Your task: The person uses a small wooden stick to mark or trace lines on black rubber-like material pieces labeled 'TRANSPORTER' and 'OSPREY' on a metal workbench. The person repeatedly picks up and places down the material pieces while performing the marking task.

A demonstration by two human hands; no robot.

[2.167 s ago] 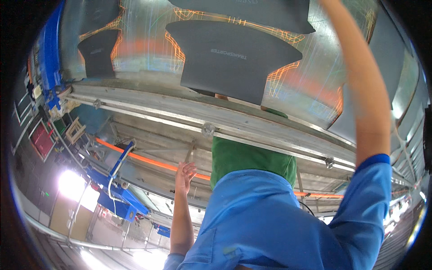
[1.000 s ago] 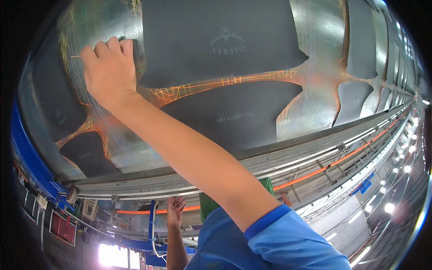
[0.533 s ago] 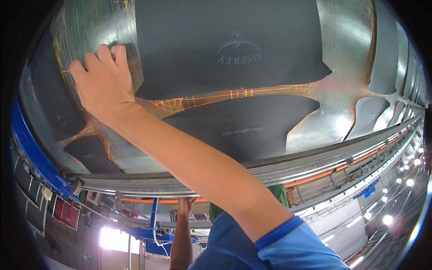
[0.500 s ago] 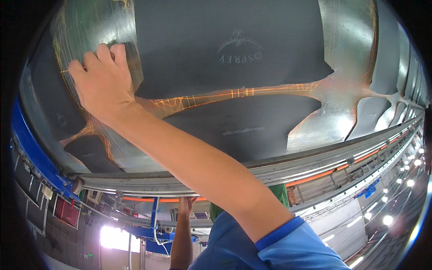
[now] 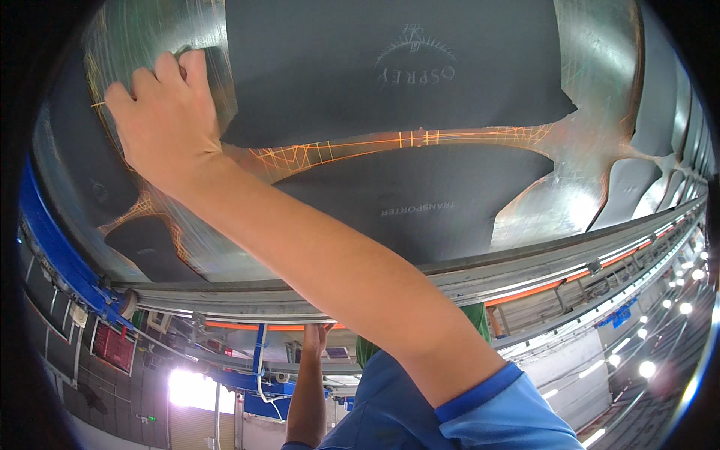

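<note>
Right hand (image 5: 166,124) fingers (image 5: 187,67) pinch the left corner of the dark panel (image 5: 390,67), which extends rightward; left hand (image 5: 315,339), fingers spread, lies well below.

The bare right hand (image 5: 169,120) is stretched far up and across to the person's left, at the end of an almost straight arm. Its back faces the camera. The four fingers (image 5: 166,69) lie close together and bend at the knuckles, with their tips curled away out of sight. The thumb is hidden, so it cannot be told whether the hand pinches anything. The bare right forearm (image 5: 322,270) runs diagonally from the lower right, and a blue short sleeve with a darker blue hem (image 5: 495,405) covers the upper arm. The bare left hand (image 5: 315,341) is small and low in the view. It is raised on an upright forearm, fingers extended upward and together.
</note>
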